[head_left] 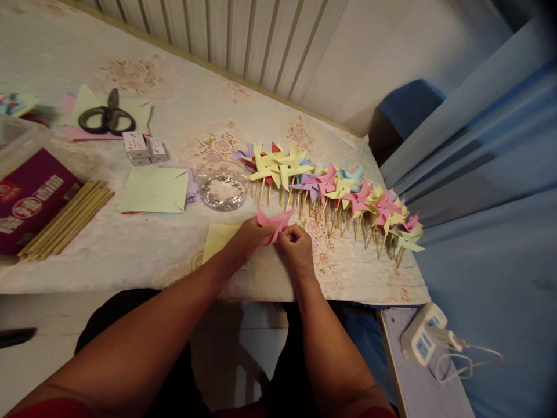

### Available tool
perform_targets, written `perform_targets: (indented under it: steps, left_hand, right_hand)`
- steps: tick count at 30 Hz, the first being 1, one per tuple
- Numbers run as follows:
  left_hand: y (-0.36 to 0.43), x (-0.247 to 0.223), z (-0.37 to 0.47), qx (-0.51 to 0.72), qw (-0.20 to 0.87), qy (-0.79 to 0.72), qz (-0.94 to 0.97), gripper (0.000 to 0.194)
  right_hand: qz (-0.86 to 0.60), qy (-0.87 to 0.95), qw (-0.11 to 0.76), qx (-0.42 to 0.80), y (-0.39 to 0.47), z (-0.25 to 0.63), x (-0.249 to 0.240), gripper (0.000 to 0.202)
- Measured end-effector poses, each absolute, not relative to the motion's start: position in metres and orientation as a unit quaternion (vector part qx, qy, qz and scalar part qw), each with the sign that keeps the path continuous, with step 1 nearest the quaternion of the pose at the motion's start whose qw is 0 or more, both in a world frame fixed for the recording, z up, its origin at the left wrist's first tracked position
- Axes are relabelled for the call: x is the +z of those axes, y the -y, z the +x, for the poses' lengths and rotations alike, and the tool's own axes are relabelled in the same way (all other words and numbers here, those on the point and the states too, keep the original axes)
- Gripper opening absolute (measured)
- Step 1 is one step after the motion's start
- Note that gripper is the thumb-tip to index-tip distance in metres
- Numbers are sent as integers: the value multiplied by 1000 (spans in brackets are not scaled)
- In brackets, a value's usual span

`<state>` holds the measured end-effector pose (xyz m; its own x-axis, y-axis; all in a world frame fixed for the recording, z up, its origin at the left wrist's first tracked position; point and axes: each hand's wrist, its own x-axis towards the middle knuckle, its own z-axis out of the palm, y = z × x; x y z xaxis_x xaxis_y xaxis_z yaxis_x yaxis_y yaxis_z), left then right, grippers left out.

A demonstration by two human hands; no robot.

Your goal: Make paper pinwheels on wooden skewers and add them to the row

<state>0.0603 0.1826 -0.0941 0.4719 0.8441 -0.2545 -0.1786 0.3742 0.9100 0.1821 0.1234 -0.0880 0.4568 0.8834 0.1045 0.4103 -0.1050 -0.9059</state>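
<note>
A pink paper pinwheel (275,220) is held over the front of the table. My left hand (251,235) is closed on its left side. At its lower right edge my right hand (297,244) has its fingers pinched; whether they grip the paper or a small part there is hidden. A yellow paper sheet (216,237) lies on the cloth, partly under my left forearm. Just beyond my hands sits a clear round dish (224,191) of shiny metal fasteners. Finished-looking pinwheels (326,184) on sticks lie in a long row to the right.
Pale green cut paper squares (154,190), small white boxes (144,148) and black scissors (108,119) on coloured paper are at the left. Bundled sticks (69,220) lie beside a purple-labelled container (35,200). A power strip (424,335) with a cable stands off the table's right corner.
</note>
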Motion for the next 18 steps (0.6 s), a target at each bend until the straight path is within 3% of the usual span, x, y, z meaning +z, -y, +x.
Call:
perform_targets:
  steps: [18]
  left_hand:
    - [-180,-82,57,326,709,-409,473,14]
  right_hand:
    - [-702,475,467,253,-123,184,-88,12]
